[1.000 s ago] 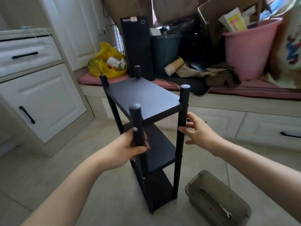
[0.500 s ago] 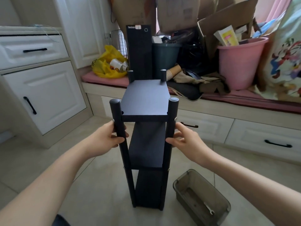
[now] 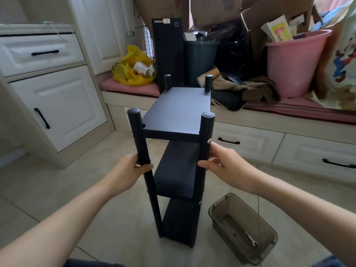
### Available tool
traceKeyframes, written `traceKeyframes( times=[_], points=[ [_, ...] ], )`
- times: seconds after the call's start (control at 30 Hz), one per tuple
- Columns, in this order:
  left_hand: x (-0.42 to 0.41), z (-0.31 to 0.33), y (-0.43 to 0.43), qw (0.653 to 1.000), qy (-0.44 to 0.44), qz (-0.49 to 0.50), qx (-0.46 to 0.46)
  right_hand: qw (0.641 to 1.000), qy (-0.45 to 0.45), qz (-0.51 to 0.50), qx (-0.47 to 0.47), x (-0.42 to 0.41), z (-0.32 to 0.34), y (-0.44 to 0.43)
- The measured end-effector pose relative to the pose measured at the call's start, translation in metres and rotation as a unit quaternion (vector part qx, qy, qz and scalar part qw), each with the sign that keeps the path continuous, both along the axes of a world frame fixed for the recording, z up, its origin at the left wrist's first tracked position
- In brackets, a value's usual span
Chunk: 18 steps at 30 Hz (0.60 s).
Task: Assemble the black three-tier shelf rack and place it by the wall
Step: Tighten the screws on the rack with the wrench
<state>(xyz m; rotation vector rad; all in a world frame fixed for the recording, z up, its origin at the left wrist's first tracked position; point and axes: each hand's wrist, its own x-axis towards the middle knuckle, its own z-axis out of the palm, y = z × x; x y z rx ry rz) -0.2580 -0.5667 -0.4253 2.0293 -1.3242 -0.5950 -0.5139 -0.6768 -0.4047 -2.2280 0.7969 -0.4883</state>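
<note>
The person's left hand (image 3: 125, 174) and right hand (image 3: 229, 168), on bare forearms (image 3: 63, 218); dark clothing (image 3: 90, 264) edges the view at 7 o'clock, blue fabric (image 3: 333, 263) at 5 o'clock.

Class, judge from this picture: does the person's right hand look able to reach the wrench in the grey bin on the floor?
Probably yes. The bin is open-topped and lies below the right hand with nothing between; the wrench shows inside. The hand would first have to let go of the rack.
</note>
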Motion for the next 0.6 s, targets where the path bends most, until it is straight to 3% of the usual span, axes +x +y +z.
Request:
traceKeyframes(
  times=[0.13,0.27,0.43,0.53,0.6],
  points=[
    [0.005,0.01,-0.001,0.999,-0.007,-0.012,-0.029,0.997,-0.067,-0.018,0.019,0.001,0.003,0.001],
    [0.006,0.019,-0.001,0.992,-0.024,0.036,-0.117,0.989,-0.135,-0.034,0.05,0.007,0.012,-0.002],
    [-0.001,0.027,-0.002,0.95,-0.112,0.122,-0.266,0.981,-0.172,-0.038,0.082,0.022,0.021,-0.003],
    [-0.017,0.03,-0.003,0.926,-0.09,0.104,-0.352,0.979,-0.174,-0.038,0.094,0.029,0.027,-0.008],
    [-0.035,0.024,-0.007,0.952,-0.029,0.04,-0.304,0.979,-0.174,-0.039,0.098,0.033,0.031,-0.012]
  ],
)
